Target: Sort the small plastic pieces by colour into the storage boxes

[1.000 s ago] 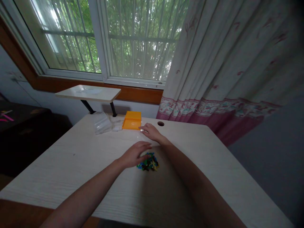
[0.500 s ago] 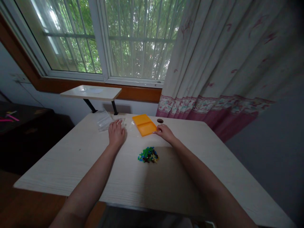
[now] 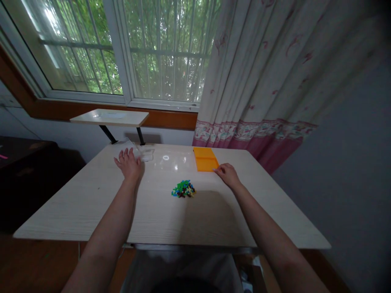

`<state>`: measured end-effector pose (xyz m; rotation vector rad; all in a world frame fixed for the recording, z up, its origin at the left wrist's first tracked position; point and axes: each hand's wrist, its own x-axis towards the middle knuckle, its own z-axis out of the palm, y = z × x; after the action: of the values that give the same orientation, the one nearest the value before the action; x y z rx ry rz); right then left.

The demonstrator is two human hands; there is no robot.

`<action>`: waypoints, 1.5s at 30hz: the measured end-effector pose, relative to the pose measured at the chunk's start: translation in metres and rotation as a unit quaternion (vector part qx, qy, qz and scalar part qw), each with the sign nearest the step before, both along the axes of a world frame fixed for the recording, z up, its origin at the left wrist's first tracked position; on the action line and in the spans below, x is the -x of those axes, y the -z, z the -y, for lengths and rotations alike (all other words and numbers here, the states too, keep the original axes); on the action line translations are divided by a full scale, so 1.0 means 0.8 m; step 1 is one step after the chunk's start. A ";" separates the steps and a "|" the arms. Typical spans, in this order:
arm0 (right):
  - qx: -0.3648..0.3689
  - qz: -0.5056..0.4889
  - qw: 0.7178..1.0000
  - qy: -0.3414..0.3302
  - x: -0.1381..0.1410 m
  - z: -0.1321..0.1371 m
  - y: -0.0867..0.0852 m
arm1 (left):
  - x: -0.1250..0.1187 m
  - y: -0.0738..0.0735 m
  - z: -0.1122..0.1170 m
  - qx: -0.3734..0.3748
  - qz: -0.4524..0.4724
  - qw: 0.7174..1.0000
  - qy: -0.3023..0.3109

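Note:
My right hand (image 3: 228,175) pinches the near right corner of an orange plastic box (image 3: 206,164), which lies on the table's far side with a ridge across its middle. My left hand (image 3: 128,163) is open, its fingers spread over clear plastic packaging (image 3: 148,155) at the far left; its palm hides part of that packaging. Between my forearms, nearer to me, sits a small heap of tiny building pieces (image 3: 183,189) in green, blue, dark brown and pale yellow. Neither hand touches the heap.
A small raised shelf (image 3: 113,117) on black legs stands at the table's back left, with something clear on top. Behind the pale wooden table (image 3: 159,219) are a barred window (image 3: 165,53) and a long curtain (image 3: 253,81). A dark cabinet (image 3: 27,162) stands at the left.
The orange box has moved right with my right hand and turned straighter. My left hand has shifted left across the clear packaging, fingers now wider apart. The camera view has also shifted.

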<state>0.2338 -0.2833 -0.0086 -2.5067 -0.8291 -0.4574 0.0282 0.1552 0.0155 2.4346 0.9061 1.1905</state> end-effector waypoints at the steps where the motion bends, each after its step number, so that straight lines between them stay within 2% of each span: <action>1: -0.007 0.004 1.000 0.020 0.005 -0.003 0.003 | 0.000 0.002 -0.003 0.005 0.000 1.000 -0.004; 8: -0.008 0.008 0.999 0.047 0.023 -0.017 0.009 | -0.005 0.015 -0.026 0.022 -0.007 1.000 0.004; 16: -0.029 0.006 0.999 0.036 0.022 -0.014 0.008 | -0.005 0.016 -0.037 -0.024 0.039 0.997 0.058; 24: -0.035 0.003 0.999 0.036 0.022 -0.014 0.009 | 0.001 0.012 -0.035 -0.039 0.083 0.993 0.071; 32: -0.033 0.001 0.999 0.036 0.021 -0.013 0.009 | 0.003 -0.004 -0.026 -0.054 0.117 0.989 0.071; 41: -0.032 -0.005 0.999 0.040 0.021 -0.013 0.009 | 0.005 -0.006 -0.016 -0.092 0.034 0.993 0.068; 45: -0.032 -0.006 0.999 0.043 0.022 -0.014 0.009 | -0.003 -0.013 0.011 -0.133 -0.029 0.983 0.125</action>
<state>0.2165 -0.2717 -0.0157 -2.4902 -0.6932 -0.4890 0.0302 0.1464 0.0257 2.7048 0.4599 1.2189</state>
